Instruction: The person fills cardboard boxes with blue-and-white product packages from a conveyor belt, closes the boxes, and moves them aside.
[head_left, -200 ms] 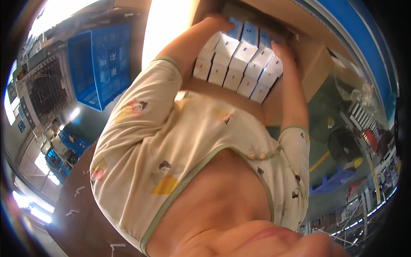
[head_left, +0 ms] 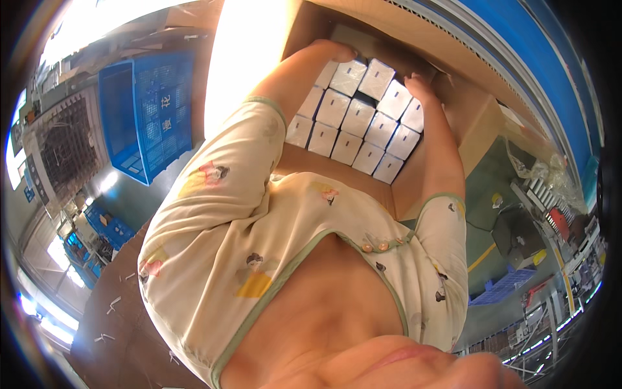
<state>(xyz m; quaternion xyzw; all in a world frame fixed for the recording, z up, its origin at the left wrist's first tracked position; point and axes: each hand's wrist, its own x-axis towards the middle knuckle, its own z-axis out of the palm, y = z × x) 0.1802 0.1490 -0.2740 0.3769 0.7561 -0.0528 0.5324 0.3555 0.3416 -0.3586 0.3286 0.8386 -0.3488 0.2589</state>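
Observation:
A large brown carton [head_left: 472, 123] holds rows of small white boxes [head_left: 356, 117] with their ends upward and small dark marks on them. My left hand [head_left: 334, 50] is closed around the left end of the farthest row, its fingertips partly hidden behind the boxes. At that row's right end my right hand [head_left: 418, 86] presses with bent fingers. Between my hands the row bows: a middle box [head_left: 377, 79] stands farther back than its neighbours, and a dark gap shows in front of it. The nearer rows sit side by side against the carton's near wall.
To the left stands a blue plastic crate [head_left: 162, 117]. Brown board [head_left: 107, 324] with white bits on it lies at the lower left. A blue edge with a metal rail [head_left: 492, 52] runs beyond the carton. Clear plastic wrap [head_left: 547, 168] hangs at the right.
The far row has gone from tilted, with blue sides showing, to more upright, with white ends upward. Both hands have moved with it, down into the carton.

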